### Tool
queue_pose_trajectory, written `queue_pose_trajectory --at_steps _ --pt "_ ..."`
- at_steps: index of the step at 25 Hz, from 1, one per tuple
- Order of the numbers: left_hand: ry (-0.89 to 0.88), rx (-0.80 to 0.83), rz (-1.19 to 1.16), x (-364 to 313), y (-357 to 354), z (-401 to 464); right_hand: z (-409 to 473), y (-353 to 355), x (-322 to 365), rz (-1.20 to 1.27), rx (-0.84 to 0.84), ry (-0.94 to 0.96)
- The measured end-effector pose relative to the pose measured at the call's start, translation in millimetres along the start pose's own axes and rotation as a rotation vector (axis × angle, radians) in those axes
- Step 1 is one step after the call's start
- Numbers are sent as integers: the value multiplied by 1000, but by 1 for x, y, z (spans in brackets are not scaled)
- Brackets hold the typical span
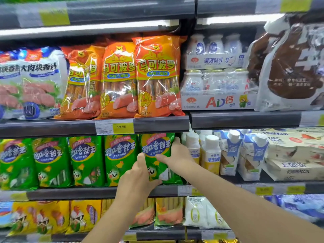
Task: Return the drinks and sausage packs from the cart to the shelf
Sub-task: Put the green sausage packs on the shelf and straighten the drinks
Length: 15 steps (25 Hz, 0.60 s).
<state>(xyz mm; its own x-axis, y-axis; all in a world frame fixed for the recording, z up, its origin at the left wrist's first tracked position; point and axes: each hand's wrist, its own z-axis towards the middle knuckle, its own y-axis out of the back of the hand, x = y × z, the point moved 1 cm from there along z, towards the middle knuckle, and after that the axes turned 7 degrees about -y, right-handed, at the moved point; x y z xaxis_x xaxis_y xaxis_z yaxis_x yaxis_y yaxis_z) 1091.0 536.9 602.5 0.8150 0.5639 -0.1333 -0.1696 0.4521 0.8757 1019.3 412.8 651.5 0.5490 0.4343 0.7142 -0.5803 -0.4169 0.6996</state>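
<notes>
A green sausage pack (157, 148) stands upright at the right end of a row of like green packs on the middle shelf (91, 192). My left hand (138, 176) grips its lower left edge, fingers wrapped around the front. My right hand (177, 153) holds its right side, thumb across the front and fingers behind. Orange sausage packs (157, 76) fill the shelf above. Drink bottles (210, 151) with white caps stand just right of my right hand. The cart is out of view.
Blue-and-white sausage packs (35, 81) sit upper left. Multipacks of small white bottles (215, 71) and a large brown-and-white bag (289, 67) occupy the upper right. Blue-and-white cartons (231, 151) and boxes (294, 155) stand at right. Yellow packs (52, 216) line the bottom shelf.
</notes>
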Motion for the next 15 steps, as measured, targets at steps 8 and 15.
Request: queue_pose_trajectory --at_steps 8,15 --pt "-190 54 188 -9 -8 7 -4 2 -8 -330 40 -9" --pt "-372 -31 -28 -36 -18 -3 -56 34 -115 24 -112 -52"
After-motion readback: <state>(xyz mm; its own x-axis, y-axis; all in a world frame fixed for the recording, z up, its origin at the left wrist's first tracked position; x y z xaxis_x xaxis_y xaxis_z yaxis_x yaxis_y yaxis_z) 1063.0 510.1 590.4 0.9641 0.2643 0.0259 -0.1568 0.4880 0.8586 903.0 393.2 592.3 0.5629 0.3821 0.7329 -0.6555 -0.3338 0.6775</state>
